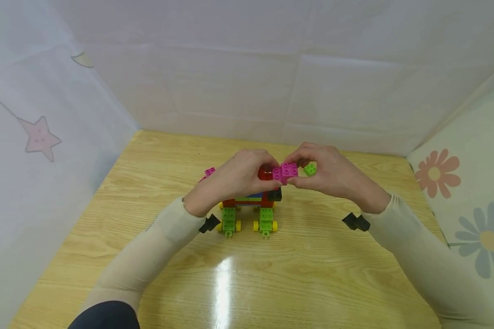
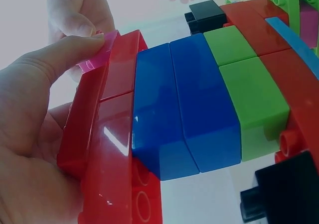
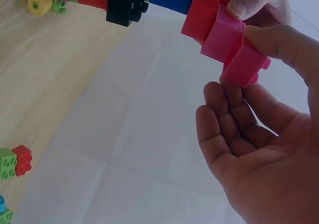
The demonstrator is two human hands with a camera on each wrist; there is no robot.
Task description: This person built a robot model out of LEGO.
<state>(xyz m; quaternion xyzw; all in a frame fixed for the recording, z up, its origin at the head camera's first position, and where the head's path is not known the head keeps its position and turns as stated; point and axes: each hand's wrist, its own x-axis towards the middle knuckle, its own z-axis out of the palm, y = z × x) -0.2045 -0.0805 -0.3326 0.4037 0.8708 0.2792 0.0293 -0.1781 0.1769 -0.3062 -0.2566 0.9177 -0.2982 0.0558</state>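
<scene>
Large toy bricks form a wheeled model, with a red brick top, blue bricks [image 2: 159, 109] below it and green bricks [image 1: 266, 217] at its foot. My left hand [image 1: 244, 172] grips the top, its thumb pressing a pink brick [image 3: 222, 35] beside the red bricks [image 2: 112, 109]. From the other side my right hand [image 1: 328, 171] pinches a second pink brick [image 3: 244, 67] between thumb and fingers. That brick sits right against the first, studs outward. The left hand covers part of the model in the head view.
A light green brick [image 1: 310, 169] lies on the table just behind the right hand. In the right wrist view, a green brick [image 3: 7, 163] and a red brick [image 3: 22, 160] stand side by side. Yellow wheels [image 1: 256, 226] carry the model. White cloth walls [image 1: 230, 91] enclose the wooden table [image 1: 313, 274].
</scene>
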